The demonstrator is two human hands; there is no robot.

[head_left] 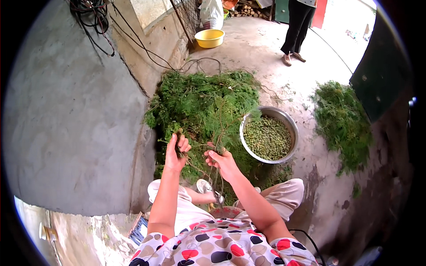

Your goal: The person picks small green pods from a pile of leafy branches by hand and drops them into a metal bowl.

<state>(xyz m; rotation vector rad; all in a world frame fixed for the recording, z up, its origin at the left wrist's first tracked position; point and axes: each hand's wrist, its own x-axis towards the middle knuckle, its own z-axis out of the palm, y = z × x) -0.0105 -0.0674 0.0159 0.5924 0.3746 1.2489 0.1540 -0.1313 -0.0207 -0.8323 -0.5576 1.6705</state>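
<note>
In front of my lap, my right hand [222, 162] grips a thin leafy branch [220, 126], whose bare stems hang down between my knees. My left hand [176, 153] is raised just left of it, fingers curled around a brownish-green sprig [179, 134]; its exact shape is partly hidden by the fingers. Beneath and beyond both hands spreads a large heap of feathery green branches [186, 95]. To the right of the heap stands a round metal basin [293, 122], holding many small green, berry-like cones [267, 138].
A smaller pile of green branches [344, 124] lies at the right, by a dark door panel [384, 66]. A grey wall [75, 124] borders my left. Farther off are a yellow basin [209, 39], black cables [91, 17] and a standing person in dark trousers [298, 26].
</note>
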